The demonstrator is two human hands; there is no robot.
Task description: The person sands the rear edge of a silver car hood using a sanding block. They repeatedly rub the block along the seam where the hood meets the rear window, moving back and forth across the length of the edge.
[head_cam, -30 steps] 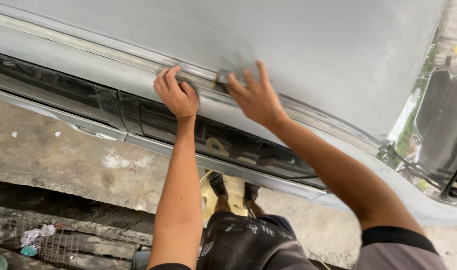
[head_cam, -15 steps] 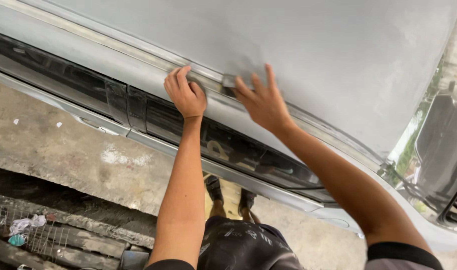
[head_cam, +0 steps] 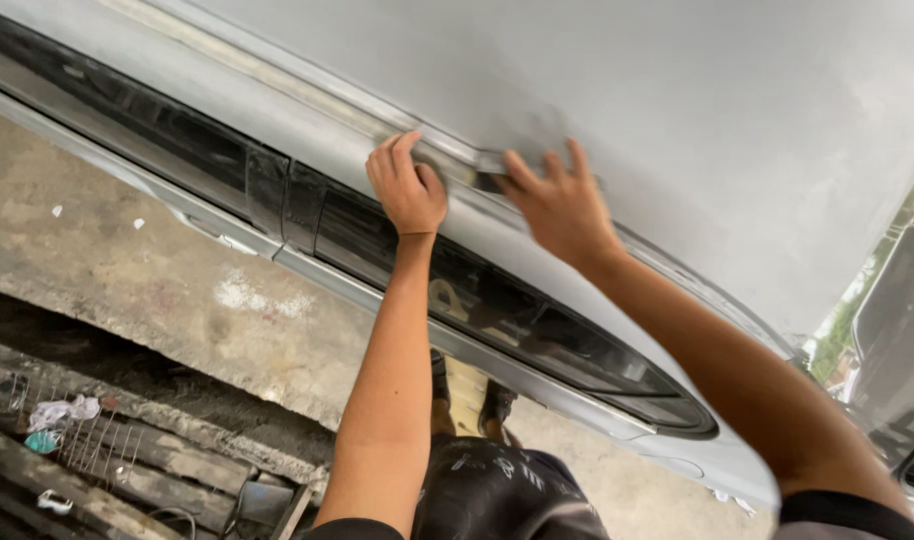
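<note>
Most of the small grey sanding pad (head_cam: 485,170) is hidden: only a sliver shows under the spread fingers (head_cam: 547,175) of the right hand (head_cam: 562,205), which lies flat and open on it, pressing it against the roof rail (head_cam: 307,95) where the rail meets the broad matte grey car roof (head_cam: 697,120). What the pad is made of I cannot tell from here. The left hand (head_cam: 407,190) sits just beside it, fingers curled closed into a loose fist with the knuckles resting on the same rail; whether it holds anything inside I cannot tell. The roof runs off the top and right edges of the view, so its far side is out of sight. Below the rail, the dark side windows (head_cam: 517,320) run in a long diagonal strip, and their glass reflects too much to see inside. To the far right another dark vehicle (head_cam: 897,350) is cut off by the edge, standing near the grey car with only a narrow gap between them. Beneath the arms, the person's dark shorts (head_cam: 497,490) and feet show in a tight strip next to the car's side. To the left the concrete floor (head_cam: 127,270) gives wider room, ending at a drain channel where a metal grate (head_cam: 67,440) holds scraps of litter (head_cam: 62,412), blurred and hard to name.
</note>
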